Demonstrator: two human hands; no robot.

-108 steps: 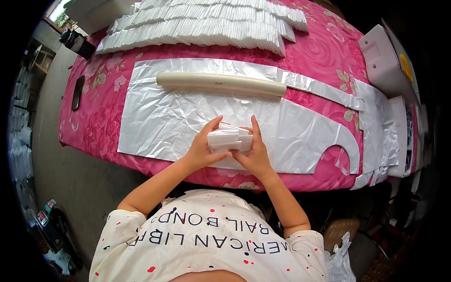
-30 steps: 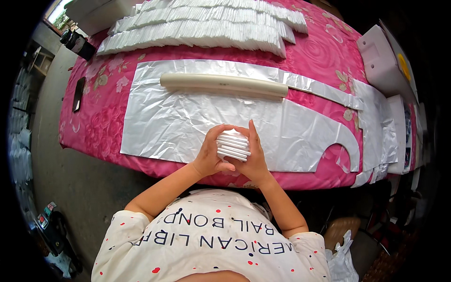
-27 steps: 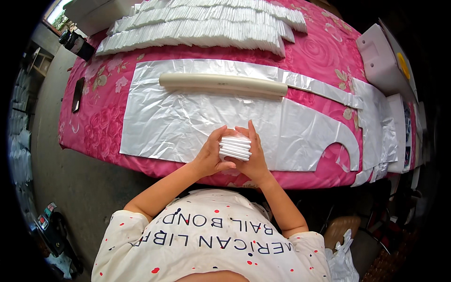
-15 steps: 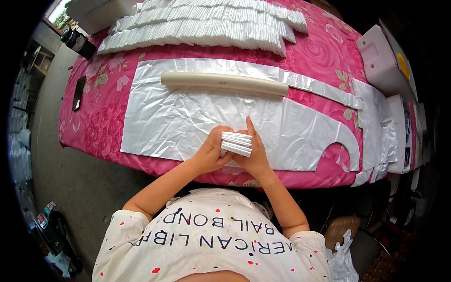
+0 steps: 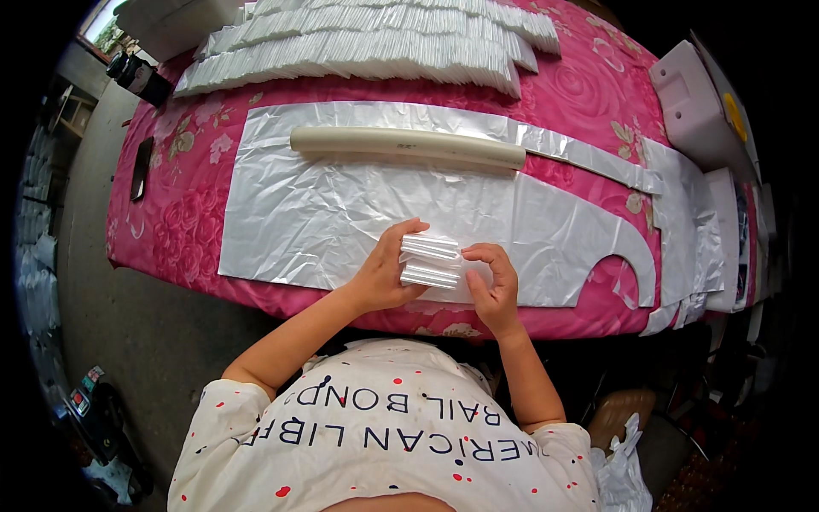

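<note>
My left hand (image 5: 380, 275) holds a small bundle of folded white plastic pieces (image 5: 430, 275), its fingers behind and its thumb below. The bundle's layers have spread, with a gap between an upper and a lower group. Just right of it, my right hand (image 5: 499, 294) is open, thumb and forefinger apart and curved toward the bundle's right edge. Beneath both hands lies a flat, shiny white plastic sheet (image 5: 316, 209) with a rounded cut-out at its right end. A pale round tube (image 5: 405, 148) rests across the sheet's upper part.
Rows of folded white plastic packets (image 5: 358, 64) stand along the far side of the pink floral tablecloth (image 5: 188, 230). A phone (image 5: 142, 169) and a dark bottle (image 5: 139, 78) are at the left. A white foam box (image 5: 695, 98) and more plastic sheeting (image 5: 682, 222) sit at the right.
My right hand has let go of the bundle and moved right. The bundle stays in my left hand, its layers now parted. The sheet and tube have not visibly moved.
</note>
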